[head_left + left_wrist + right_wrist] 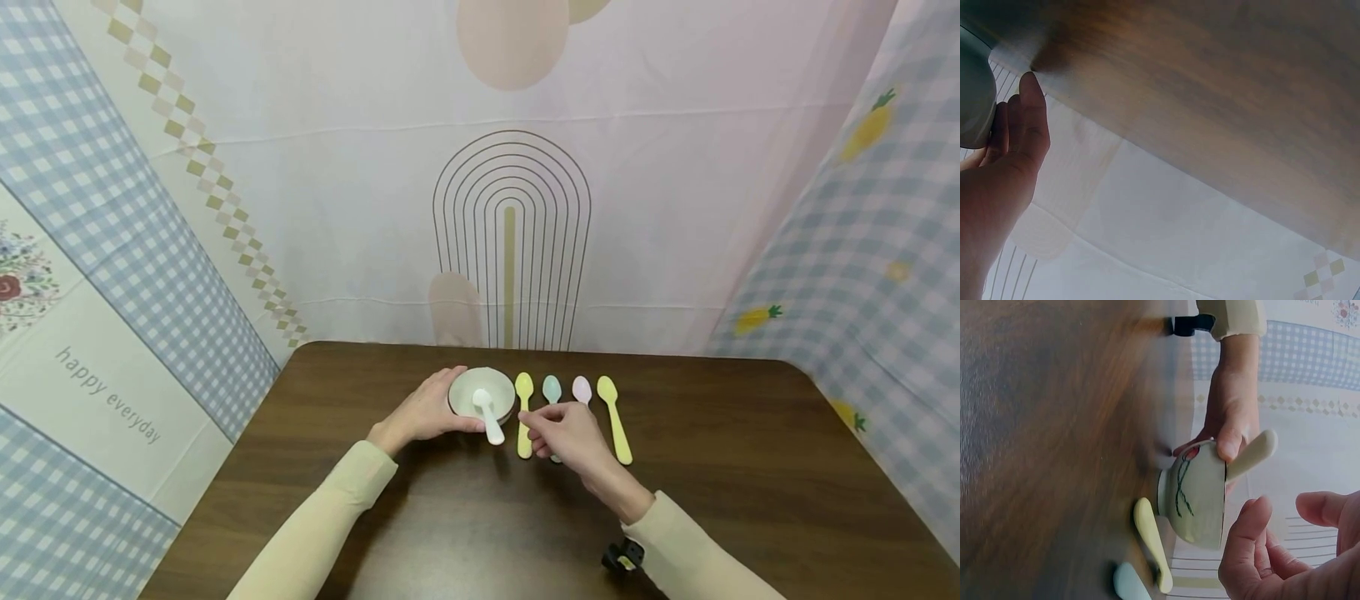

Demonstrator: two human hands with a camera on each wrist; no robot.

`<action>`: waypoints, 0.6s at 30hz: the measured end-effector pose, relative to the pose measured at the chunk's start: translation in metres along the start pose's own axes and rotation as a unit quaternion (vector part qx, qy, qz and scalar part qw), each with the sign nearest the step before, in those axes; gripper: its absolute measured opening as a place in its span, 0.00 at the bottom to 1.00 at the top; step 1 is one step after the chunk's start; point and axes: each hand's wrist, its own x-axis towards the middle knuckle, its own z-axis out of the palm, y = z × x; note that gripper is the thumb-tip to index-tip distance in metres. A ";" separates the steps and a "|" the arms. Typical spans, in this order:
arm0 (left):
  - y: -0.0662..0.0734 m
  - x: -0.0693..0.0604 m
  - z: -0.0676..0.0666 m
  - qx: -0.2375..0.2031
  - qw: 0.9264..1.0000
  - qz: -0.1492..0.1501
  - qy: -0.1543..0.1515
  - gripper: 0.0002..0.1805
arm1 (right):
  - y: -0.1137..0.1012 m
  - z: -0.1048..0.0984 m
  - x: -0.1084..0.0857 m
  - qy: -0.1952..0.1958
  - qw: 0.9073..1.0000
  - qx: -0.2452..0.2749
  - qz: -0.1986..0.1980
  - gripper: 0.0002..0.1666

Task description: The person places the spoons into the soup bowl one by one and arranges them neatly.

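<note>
Dk-brown wood-grain table [750, 450] is backed by white fabric hanging [337, 217] w/ lined arch motif [510, 250]. L side's covered w/ blue-white checked cloth [127, 200], R w/ pale-blue checked pineapple-print cloth [825, 267].

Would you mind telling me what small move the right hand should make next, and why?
Perhaps the right hand should lower and pinch the yellow spoon nearest the bowl. The right hand holds nothing, and in the head view its fingertips are over that spoon's handle, while the left hand holds the bowl, where a white spoon already rests.

Bright head view, dimmer, softer wrist views
</note>
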 end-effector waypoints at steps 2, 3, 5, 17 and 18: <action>0.000 0.000 0.000 0.001 1.000 0.000 0.000 0.62 | 0.000 -0.002 0.001 0.006 1.000 -0.010 -0.002 0.17; -0.001 -0.001 0.000 0.003 1.000 0.001 0.000 0.62 | 0.001 -0.003 0.001 0.009 1.000 -0.015 -0.003 0.16; 0.000 0.000 0.000 0.005 1.000 0.003 0.001 0.62 | 0.002 -0.006 0.002 0.017 1.000 -0.024 -0.007 0.14; -0.002 0.002 0.000 0.008 1.000 0.011 0.000 0.62 | 0.013 -0.021 0.005 0.055 0.996 -0.073 -0.017 0.10; -0.002 0.002 0.000 0.007 1.000 0.011 0.000 0.62 | 0.014 -0.022 0.005 0.057 0.995 -0.080 -0.019 0.10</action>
